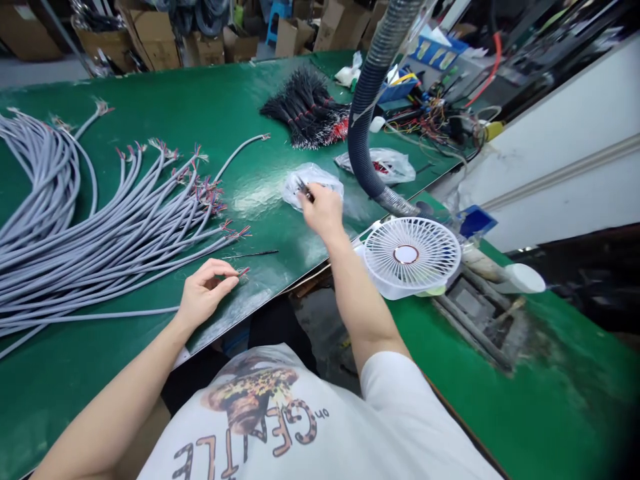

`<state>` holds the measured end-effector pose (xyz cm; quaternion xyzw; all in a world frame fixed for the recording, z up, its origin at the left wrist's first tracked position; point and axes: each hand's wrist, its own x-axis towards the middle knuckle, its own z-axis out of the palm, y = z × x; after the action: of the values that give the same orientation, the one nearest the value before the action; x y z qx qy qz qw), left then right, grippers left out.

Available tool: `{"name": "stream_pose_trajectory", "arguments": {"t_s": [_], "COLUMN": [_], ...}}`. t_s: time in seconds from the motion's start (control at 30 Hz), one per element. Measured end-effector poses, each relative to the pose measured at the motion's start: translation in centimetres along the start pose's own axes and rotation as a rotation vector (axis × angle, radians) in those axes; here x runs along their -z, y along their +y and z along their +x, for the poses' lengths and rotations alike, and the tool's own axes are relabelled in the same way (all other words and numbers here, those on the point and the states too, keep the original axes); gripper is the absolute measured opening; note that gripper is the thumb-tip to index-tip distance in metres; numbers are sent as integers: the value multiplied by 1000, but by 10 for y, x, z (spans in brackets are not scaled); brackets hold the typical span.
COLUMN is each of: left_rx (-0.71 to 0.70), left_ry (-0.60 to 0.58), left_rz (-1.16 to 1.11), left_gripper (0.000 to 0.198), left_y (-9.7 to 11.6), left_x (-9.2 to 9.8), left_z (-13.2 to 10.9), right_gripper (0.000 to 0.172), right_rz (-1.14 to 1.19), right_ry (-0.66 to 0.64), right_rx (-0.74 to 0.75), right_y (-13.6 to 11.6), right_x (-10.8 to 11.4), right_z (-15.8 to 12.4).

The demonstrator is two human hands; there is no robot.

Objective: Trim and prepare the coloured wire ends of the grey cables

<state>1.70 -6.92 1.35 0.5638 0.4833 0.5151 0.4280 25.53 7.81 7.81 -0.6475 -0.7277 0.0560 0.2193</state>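
My left hand point(207, 291) rests at the table's near edge, its fingers pinched on the end of a grey cable point(145, 312); thin coloured wires poke out past the fingertips. Over a clear plastic bag point(291, 187) my right hand point(321, 205) is closed on a small dark object point(309, 194), too small to name. A thin dark rod point(253, 254) lies just beyond my left hand. Many grey cables point(115, 230) with stripped, coloured wire ends spread over the left side of the green table point(200, 100).
Bundled black wires point(305, 110) lie at the back, near a second plastic bag point(393, 165). A ribbed hose point(367, 113) hangs down right of my right hand. A white fan point(411, 257) stands beside my right forearm. Cardboard boxes point(210, 48) stand behind the table.
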Motion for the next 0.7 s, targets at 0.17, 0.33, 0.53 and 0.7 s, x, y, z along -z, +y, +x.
{"name": "stream_pose_trajectory", "arguments": {"t_s": [0.17,0.33,0.53,0.7], "left_rx": [-53,-86,-70,-72], "left_ry": [-25,-4,9,-15], "left_rz": [177,242,256,275], "left_gripper": [13,11,10,11], "left_y": [1,2,2,3], "left_x": [1,0,-1,-1], "left_z": [0,-1,-2,-2], "right_gripper": [30,38,35,28], "right_rz": [-154,-100,-94,-232], "right_ry": [13,162,-190,-286], "right_rx": [-207,-129,-35,-71], "right_y": [45,37,13,-1], "right_x": [10,15,-26,-61], "right_z": [37,6,-7,0]}}
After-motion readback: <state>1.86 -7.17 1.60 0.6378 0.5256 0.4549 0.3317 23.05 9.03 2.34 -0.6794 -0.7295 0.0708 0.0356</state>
